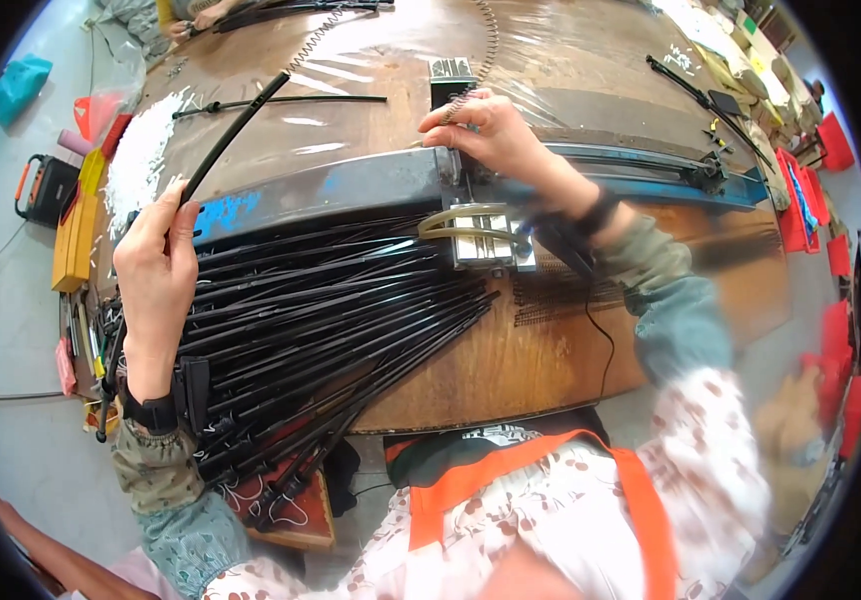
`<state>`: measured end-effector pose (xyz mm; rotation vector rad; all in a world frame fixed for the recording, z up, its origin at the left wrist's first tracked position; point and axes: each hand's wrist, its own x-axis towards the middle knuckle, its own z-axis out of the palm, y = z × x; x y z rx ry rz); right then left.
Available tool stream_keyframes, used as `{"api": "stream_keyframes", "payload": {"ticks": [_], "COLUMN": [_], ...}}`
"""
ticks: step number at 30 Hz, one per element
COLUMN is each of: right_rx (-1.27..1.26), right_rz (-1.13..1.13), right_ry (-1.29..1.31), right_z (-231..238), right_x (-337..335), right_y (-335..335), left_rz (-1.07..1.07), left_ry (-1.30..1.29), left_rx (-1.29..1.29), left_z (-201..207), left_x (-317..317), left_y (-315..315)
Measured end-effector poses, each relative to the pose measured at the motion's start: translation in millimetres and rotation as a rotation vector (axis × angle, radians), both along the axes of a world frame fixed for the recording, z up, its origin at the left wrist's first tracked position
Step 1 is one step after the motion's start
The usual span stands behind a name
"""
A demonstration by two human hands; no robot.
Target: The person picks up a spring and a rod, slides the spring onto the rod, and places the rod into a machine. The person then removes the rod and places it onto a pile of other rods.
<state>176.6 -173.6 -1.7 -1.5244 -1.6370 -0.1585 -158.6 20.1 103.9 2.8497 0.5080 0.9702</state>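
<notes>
While the left hand (159,258) grasps a black tube (239,130) at the bench's (541,365) left, the right hand (488,130) pinches a wire spring (492,42) near the metal beam (301,192). Tube probably light, stiff, smooth; grip near mid-length. Spring likely light, whippy; pinch near its end. Picture's far edge cuts off the coil; its join to the tube's coil is unconfirmed.

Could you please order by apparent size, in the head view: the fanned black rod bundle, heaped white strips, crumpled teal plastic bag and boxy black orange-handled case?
1. Fanned black rod bundle
2. Heaped white strips
3. Teal bag and black case: too alike to rank
</notes>
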Motion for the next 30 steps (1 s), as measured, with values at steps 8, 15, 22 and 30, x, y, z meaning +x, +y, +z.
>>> {"api": "stream_keyframes", "payload": {"ticks": [8,15,22,30], "right_rx": [-0.213,-0.164,-0.319,-0.19], "right_rz": [-0.157,-0.566,-0.797,-0.784], "right_ry": [-0.474,-0.733,-0.654,-0.592], "right_z": [1.6,-12.5,-15.2,-47.5], "right_x": [-4.4,98.7,150.2,166.5], "right_y": [-1.9,-184.2,-293.3,-299.3], "left_rz": [-0.03,-0.079,-0.421,-0.366], "left_ry": [0.032,0.215,0.257,0.338], "left_rx": [-0.01,0.02,0.051,-0.073], "left_z": [-12.7,-38.2,-91.9,-107.4], "left_x": [17.4,33.5,182.9,174.6], "left_y": [11.0,30.9,-42.4,-42.2]}}
